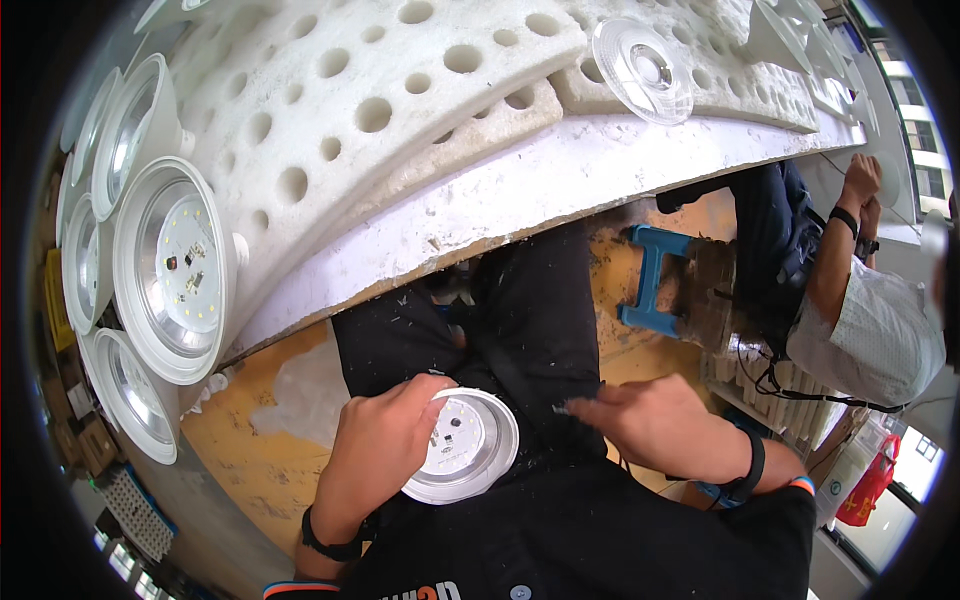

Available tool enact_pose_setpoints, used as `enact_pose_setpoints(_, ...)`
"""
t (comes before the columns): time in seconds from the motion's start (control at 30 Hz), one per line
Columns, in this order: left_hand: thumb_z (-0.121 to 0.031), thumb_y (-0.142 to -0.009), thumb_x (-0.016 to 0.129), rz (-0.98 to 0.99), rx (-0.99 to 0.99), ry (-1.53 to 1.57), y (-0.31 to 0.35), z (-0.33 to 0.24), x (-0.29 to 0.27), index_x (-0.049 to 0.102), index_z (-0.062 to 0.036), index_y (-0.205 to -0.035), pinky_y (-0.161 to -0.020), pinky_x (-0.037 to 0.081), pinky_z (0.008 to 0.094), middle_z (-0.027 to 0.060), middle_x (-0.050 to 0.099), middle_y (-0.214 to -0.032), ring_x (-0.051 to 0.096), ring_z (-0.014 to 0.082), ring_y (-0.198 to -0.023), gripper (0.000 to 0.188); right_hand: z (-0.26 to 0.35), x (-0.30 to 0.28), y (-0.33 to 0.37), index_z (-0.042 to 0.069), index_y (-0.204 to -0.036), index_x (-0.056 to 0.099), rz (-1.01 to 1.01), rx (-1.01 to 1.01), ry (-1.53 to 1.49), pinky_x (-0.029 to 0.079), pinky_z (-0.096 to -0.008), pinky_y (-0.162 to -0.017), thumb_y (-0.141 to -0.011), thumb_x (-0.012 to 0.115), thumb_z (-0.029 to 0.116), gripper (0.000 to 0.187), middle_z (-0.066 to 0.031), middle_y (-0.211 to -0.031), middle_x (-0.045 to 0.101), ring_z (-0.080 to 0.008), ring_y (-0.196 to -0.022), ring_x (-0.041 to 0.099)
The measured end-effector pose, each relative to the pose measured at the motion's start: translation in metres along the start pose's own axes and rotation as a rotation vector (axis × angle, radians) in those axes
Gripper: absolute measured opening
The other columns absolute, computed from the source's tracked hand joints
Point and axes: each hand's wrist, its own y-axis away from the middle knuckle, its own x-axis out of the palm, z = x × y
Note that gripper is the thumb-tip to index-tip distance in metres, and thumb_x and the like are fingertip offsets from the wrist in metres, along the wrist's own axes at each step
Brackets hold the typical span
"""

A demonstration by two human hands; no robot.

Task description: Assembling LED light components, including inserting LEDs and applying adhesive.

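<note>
A perforated foam board (215, 135) lies ahead; over the person's lap (535, 330), the left hand (388, 440) grips a white lamp housing (508, 455) by its rim. The right hand (645, 425) curls nearby, holding what, if anything, I can't tell. I'd steady that rim, fingertips off the LED board (462, 428).

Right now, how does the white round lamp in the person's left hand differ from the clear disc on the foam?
The lamp is opaque white; the disc is see-through.
The lamp holds a board with dark parts; the disc shows none.
The lamp is gripped by the left hand; the disc rests on white foam.
Both are round.
</note>
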Motion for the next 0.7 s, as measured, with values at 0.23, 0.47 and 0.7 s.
enact_pose_setpoints(0.23, -0.003, -0.086, 0.060, -0.100, 0.013, 0.073, 0.011, 0.000, 0.004, 0.065, -0.0019, -0.099, -0.063, 0.052, 0.0325, 0.0165, 0.068, -0.082, 0.069, 0.0302, -0.073, 0.014, 0.009, 0.014, -0.039, 0.006, -0.110, 0.064, -0.397, -0.007, -0.489, 0.049, -0.0364, -0.053, -0.082, 0.067, 0.009, 0.029, -0.0086, -0.079, 0.060, -0.0274, -0.062, 0.062)
enact_pose_setpoints(0.47, -0.002, -0.086, 0.061, -0.098, -0.125, 0.275, 0.005, 0.005, -0.002, 0.064, 0.0015, -0.101, -0.072, 0.052, 0.0278, 0.0104, 0.070, -0.090, 0.068, 0.0166, -0.081, 0.016, 0.022, 0.048, -0.077, 0.001, -0.110, 0.064, -0.484, -0.085, -0.775, 0.052, -0.0358, -0.061, -0.086, 0.065, 0.008, 0.025, -0.0129, -0.087, 0.062, -0.0301, -0.072, 0.063)
enact_pose_setpoints(0.7, -0.006, -0.094, 0.052, -0.011, -0.194, 0.411, 0.007, 0.019, 0.004, 0.062, 0.0019, -0.110, -0.077, 0.051, 0.0268, 0.0085, 0.069, -0.093, 0.063, 0.0118, -0.085, 0.021, 0.015, 0.062, -0.072, 0.003, -0.116, 0.063, -0.497, -0.078, -0.804, 0.051, -0.0350, -0.058, -0.088, 0.063, 0.008, 0.028, -0.0122, -0.084, 0.061, -0.0285, -0.068, 0.063)
